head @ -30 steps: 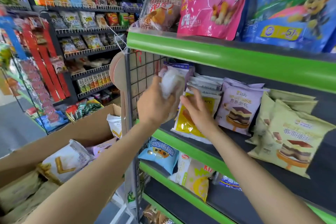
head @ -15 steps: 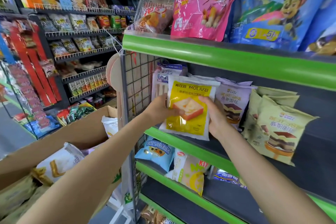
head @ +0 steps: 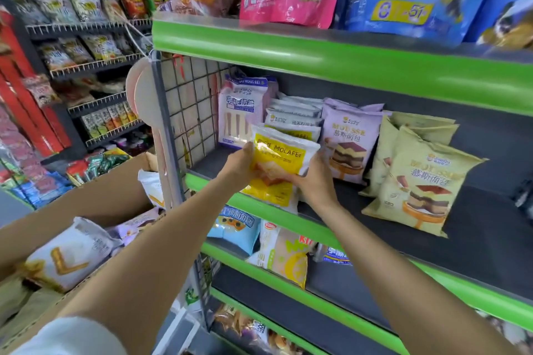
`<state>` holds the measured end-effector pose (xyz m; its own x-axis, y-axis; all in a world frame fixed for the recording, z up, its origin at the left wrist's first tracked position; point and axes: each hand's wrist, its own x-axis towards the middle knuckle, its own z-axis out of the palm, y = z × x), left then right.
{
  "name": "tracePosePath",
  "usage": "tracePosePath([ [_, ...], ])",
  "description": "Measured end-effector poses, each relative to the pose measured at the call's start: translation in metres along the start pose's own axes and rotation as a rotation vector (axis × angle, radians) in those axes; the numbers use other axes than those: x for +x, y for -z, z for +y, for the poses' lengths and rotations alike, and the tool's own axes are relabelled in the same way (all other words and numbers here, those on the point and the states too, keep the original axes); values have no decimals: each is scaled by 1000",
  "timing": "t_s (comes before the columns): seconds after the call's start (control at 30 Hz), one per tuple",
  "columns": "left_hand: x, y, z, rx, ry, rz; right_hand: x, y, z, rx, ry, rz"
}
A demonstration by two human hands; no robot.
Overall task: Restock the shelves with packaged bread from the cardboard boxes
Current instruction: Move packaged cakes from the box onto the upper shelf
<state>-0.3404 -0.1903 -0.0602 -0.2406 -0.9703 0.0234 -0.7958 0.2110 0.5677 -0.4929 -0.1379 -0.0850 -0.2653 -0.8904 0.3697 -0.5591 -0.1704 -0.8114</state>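
both hands grip one yellow bread packet (head: 281, 163) at the front edge of the middle shelf (head: 476, 228); the left hand (head: 240, 163) pinches its left side, the right hand (head: 315, 181) curls under its right side; purple packets (head: 347, 141) stand just behind; the cardboard box (head: 95, 204) sits lower left.

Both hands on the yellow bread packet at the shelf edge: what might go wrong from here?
1. The yellow packet hangs partly over the green shelf lip; if the left hand and right hand let go early, it may slide off.
2. Pushing it back could topple the leaning purple mousse packet.
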Motion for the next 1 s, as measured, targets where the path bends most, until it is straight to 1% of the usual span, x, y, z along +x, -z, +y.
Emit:
tracePosePath([
  [0.07, 0, -3, -1, 48, -8, -14, 0, -4, 0, -67, 10, -12],
  [0.1, 0, -3, 0, 53, -8, -7, 1, -6, 1, -100, -18, -13],
  [0.17, -1, -5, 3, 17, 0, 19, 0, -9, -5, -151, -62, 45],
  [0.2, -2, -6, 4, -9, 10, 32, -2, -9, -9, -235, -33, 123],
  [0.27, -5, -5, 4, -85, 38, 58, -7, -9, -17, -506, 124, 289],
  [0.3, -7, -3, 2, -128, 48, 69, -9, -9, -21, -600, 214, 322],
  [0.33, -10, 1, -1, -158, 60, 85, -10, -10, -27, -645, 286, 309],
  [0.4, -17, 13, -11, -178, 82, 150, -13, -15, -42, -641, 373, 222],
  [0.47, -30, 29, -26, -168, 88, 221, -18, -27, -60, -558, 423, 96],
  [0.57, -57, 55, -60, -159, 66, 246, -30, -55, -87, -440, 399, -156],
  [0.63, -79, 71, -88, -145, 94, 244, -40, -80, -102, -389, 403, -271],
  [0.83, -118, 107, -187, -36, 326, 264, -70, -166, -130, -324, 479, -550],
  [0.9, -123, 110, -221, -15, 419, 270, -70, -202, -131, -290, 455, -656],
  [1.0, -125, 104, -270, -5, 582, 216, -60, -262, -127, -308, 349, -821],
])
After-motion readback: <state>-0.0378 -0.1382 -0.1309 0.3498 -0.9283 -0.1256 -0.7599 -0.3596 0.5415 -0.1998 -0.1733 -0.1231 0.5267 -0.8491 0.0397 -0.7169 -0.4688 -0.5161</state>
